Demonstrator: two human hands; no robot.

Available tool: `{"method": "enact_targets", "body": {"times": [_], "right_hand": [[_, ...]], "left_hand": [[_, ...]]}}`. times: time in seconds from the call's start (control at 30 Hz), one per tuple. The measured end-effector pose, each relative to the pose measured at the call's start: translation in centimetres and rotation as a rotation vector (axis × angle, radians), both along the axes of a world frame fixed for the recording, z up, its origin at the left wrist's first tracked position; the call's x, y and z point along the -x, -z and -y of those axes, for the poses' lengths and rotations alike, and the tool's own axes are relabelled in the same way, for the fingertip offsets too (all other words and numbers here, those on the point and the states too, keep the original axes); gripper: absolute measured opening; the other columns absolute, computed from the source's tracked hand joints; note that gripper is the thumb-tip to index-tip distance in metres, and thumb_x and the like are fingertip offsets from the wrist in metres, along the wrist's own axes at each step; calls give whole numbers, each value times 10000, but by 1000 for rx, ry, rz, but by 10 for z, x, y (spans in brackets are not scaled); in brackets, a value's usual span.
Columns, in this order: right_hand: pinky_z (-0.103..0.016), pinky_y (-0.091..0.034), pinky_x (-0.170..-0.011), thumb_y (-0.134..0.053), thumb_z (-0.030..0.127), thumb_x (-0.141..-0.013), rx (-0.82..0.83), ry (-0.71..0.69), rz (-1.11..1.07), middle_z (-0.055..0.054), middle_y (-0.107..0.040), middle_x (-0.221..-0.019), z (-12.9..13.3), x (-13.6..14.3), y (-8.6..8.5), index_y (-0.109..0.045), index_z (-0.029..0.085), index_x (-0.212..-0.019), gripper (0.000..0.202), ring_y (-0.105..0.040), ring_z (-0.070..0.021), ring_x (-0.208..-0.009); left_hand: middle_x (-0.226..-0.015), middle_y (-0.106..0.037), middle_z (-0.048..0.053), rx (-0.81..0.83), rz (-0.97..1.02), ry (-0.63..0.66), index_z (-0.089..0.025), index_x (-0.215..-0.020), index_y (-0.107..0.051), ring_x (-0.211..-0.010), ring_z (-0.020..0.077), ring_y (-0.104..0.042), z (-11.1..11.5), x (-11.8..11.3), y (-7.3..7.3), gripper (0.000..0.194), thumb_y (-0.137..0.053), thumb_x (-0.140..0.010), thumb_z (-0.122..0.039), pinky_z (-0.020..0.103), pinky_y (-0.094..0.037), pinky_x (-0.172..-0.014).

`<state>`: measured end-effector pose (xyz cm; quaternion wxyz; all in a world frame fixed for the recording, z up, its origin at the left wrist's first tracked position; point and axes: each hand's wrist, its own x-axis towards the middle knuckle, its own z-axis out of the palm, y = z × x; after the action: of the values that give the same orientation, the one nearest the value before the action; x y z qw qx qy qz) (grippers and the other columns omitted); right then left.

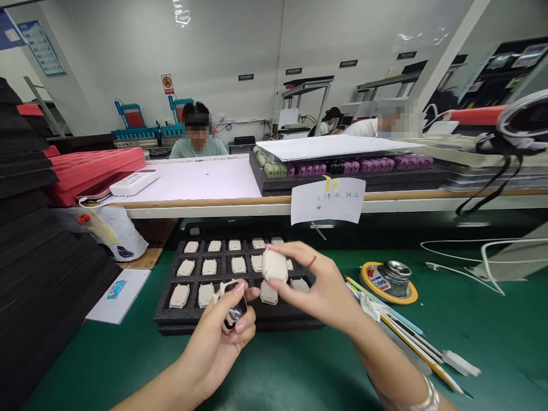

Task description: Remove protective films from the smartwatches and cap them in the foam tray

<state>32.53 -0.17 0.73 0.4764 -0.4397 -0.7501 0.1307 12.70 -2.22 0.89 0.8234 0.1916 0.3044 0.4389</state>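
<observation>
In my left hand (226, 331), closed around it, is a small cream-framed device with a glossy dark face (236, 313). My right hand (323, 282) pinches a cream plastic case (274, 265) between thumb and fingers, held up over the tray. Below both hands lies a black foam tray (165, 311) whose compartments hold several similar cream cases, such as one case (179, 296) at the front left. My hands and what they hold hide some compartments on the tray's right side.
Pencils and thin tools (417, 342) lie right of my right arm, near a round glass-and-metal container (396, 277) on a yellow-rimmed base. Stacked black foam (38, 274) rises at left. A white shelf (205, 185) spans behind the tray; a person (199, 140) sits beyond it.
</observation>
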Motion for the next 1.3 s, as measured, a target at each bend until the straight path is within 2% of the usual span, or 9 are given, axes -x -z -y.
{"method": "enact_targets", "body": {"times": [0.1,0.27,0.47,0.67,0.83,0.97,1.07,1.2,1.3], "right_hand": [[-418,-511,-907,-680,290,-804,173,145,104,-90,-687,-1121,-26,-22,15,-644,198,-1184,393,-637,-265,-1019],[-479,-528,-897,-774,280,-702,297,80,228,-100,-728,-1064,-44,-37,37,-700,193,-1054,370,-653,-329,-1030],[-428,-471,-1018,-612,327,-919,137,3,103,-87,-628,-1246,-11,-13,9,-571,253,-1255,346,-584,-247,-1184],[-264,-556,-825,-834,241,-759,22,-321,13,-64,-609,-1182,35,25,-13,-582,238,-965,325,-626,-192,-1048],[-289,-561,-763,-681,142,-867,-53,-260,-139,-56,-663,-1035,37,32,-11,-638,218,-855,87,-656,-171,-886],[-277,-578,-684,-656,212,-915,-117,-91,-533,-5,-666,-812,32,25,-12,-655,239,-784,133,-668,-142,-712],[-264,-616,-723,-655,211,-927,-106,-33,-704,0,-707,-880,34,19,-13,-671,254,-861,80,-714,-130,-708],[-325,-610,-904,-662,124,-898,-161,17,-546,-30,-731,-1043,38,15,-15,-688,272,-1018,193,-716,-193,-1009],[-340,-631,-826,-667,55,-865,-310,-2,-295,-18,-760,-928,40,14,-17,-717,279,-989,261,-733,-198,-903]], "left_hand": [[-750,-617,14,-2,5,-6,-144,-904,-657,-453,24,-371,-3,1,-2,194,-673,-875,-334,151,-276,-417],[-724,-618,18,-105,-83,69,-131,-825,-666,-410,8,-322,-3,4,-4,285,-623,-903,-401,165,-276,-430],[-799,-645,80,-54,-4,194,-98,-943,-698,-467,41,-406,-4,2,-4,413,-565,-912,-488,184,-302,-474],[-754,-648,59,23,45,206,-114,-812,-699,-445,34,-402,-3,-1,5,420,-635,-862,-527,165,-279,-445],[-646,-598,20,-19,71,239,-105,-766,-693,-424,21,-390,2,-2,5,404,-714,-809,-506,155,-227,-437],[-729,-654,64,-57,40,257,-104,-890,-723,-417,18,-395,4,-1,0,411,-632,-873,-505,174,-213,-447],[-788,-679,94,-85,33,259,-98,-935,-730,-420,16,-396,5,2,-4,439,-606,-885,-516,185,-214,-459],[-796,-682,97,-106,35,261,-104,-933,-735,-427,17,-391,7,3,-7,435,-613,-881,-519,193,-207,-468],[-794,-676,92,-106,31,258,-111,-926,-733,-435,19,-397,8,3,-6,434,-620,-875,-527,190,-227,-477]]}}
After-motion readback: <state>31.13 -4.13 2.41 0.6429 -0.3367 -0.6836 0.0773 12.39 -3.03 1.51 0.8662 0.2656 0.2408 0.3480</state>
